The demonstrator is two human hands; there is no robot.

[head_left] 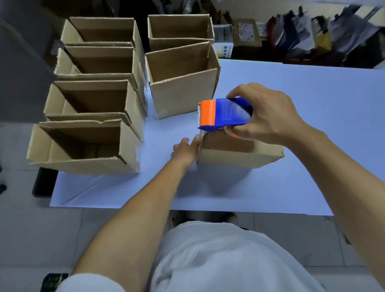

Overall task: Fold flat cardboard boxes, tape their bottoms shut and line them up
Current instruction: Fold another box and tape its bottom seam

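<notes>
While my right grip [261, 114] is wrapped around the blue-and-orange tape dispenser [224, 114], its orange end sits at the left edge of the upturned box [239, 152] on the desk [312, 161]. My left grip [186, 152] presses flat-fingered against that box's left side, and six open boxes [89, 102] stand lined up on the left.

A blue tape dispenser [227, 116] with an orange front sits above a plain brown cardboard box [239, 153] on a pale blue table [299, 139]; matching brown boxes [89, 102] at ten o'clock.

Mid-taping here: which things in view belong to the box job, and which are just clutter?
Job: tape dispenser in right hand; box being taped, left hand at its edge; six finished boxes.
Clutter: packages and bags behind the table.
</notes>
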